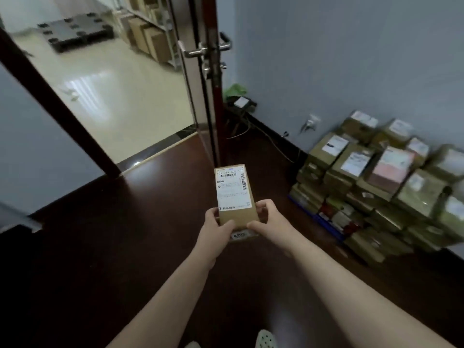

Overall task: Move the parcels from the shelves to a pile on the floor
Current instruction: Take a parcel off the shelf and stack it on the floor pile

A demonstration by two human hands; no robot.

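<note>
Both hands held one small brown parcel (234,197) out in front of the person, above the dark wooden floor (125,234). The left hand (217,222) gripped the parcel's near left side, thumb laid over the top face and fingers curled under. The right hand (266,218) gripped the near right side in the same way, its thumb across the near top edge and its fingers wrapped round the side. The parcel pointed lengthwise away from the person, and its far end stuck out well past both hands. A white shipping label (232,189) with barcodes covered most of the top face. A smaller sticker showed on the near end, just beside the two thumbs.

The pile of parcels (376,187) stood on the floor at its right edge, against the grey wall (351,59), well apart from the held parcel and to its right. The stacked boxes were blurred, most with pale labels on top.

Ahead of the hands a glass door (200,71) stood open, its metal handle (192,52) in view. Beyond the doorway lay a pale floor with shelves (150,28) carrying cardboard boxes and a dark pallet (75,31).
</note>
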